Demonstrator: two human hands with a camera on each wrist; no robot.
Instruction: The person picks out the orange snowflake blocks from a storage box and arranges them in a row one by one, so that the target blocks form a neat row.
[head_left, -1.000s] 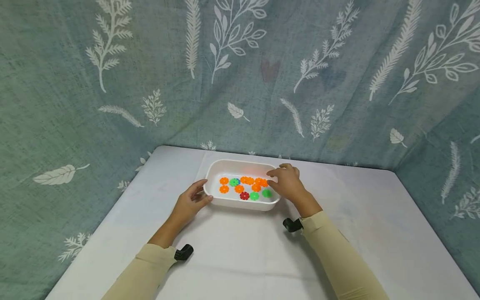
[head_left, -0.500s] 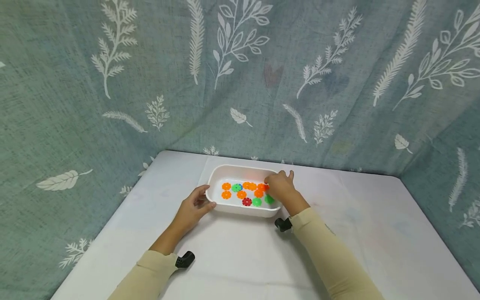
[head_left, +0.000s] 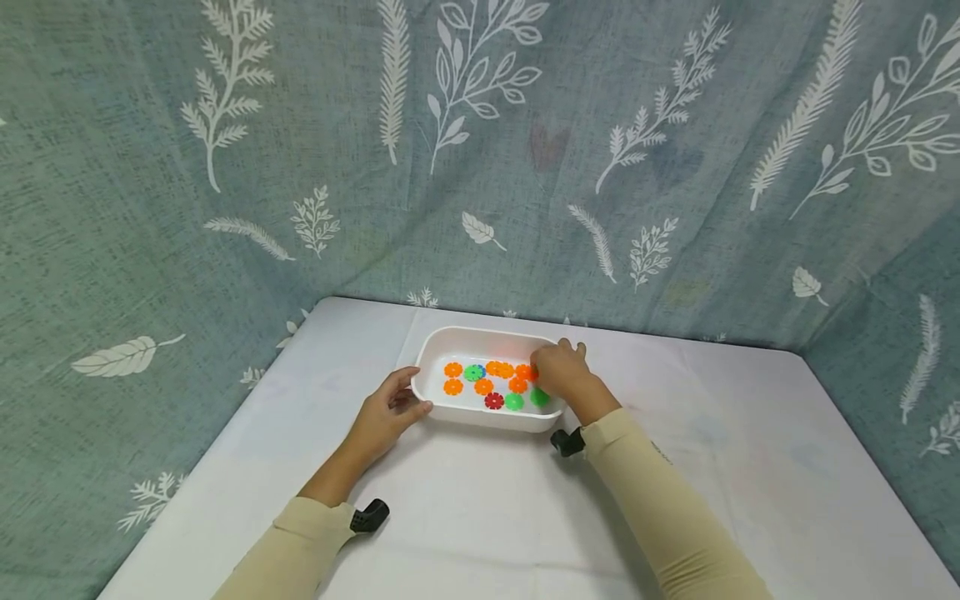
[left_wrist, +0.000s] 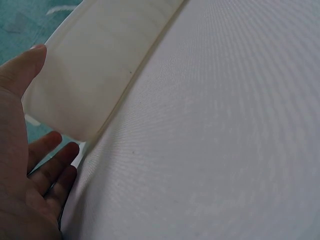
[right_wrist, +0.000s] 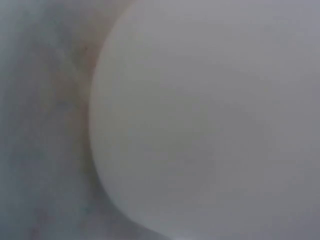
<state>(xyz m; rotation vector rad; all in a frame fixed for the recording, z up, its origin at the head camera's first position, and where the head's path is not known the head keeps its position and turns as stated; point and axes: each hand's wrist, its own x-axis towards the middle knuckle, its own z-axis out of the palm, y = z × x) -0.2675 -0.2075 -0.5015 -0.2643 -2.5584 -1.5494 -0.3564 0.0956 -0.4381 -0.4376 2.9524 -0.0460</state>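
A white plastic tray [head_left: 480, 414] holds several small notched plastic discs, among them an orange disc [head_left: 453, 387], a red disc [head_left: 494, 401] and a green disc [head_left: 513, 402]. My left hand [head_left: 381, 423] holds the tray's left end, thumb along the near rim and fingers round the corner. The left wrist view shows that thumb [left_wrist: 31, 67] against the tray wall [left_wrist: 95, 65]. My right hand [head_left: 564, 371] reaches down over the right end, fingertips inside among orange and green discs. Those fingertips are hidden, so I cannot tell whether they pinch a disc.
The tray stands on a white-covered table [head_left: 465, 508], near its back edge. Behind and beside the table hangs a green-grey cloth [head_left: 420, 225] with white leaf prints. In the right wrist view, the tray's pale wall [right_wrist: 200, 125] fills most of the picture, blurred.
My right hand has moved left and down from the tray's right rim into the tray, then stayed there. The left hand keeps its place at the left end.
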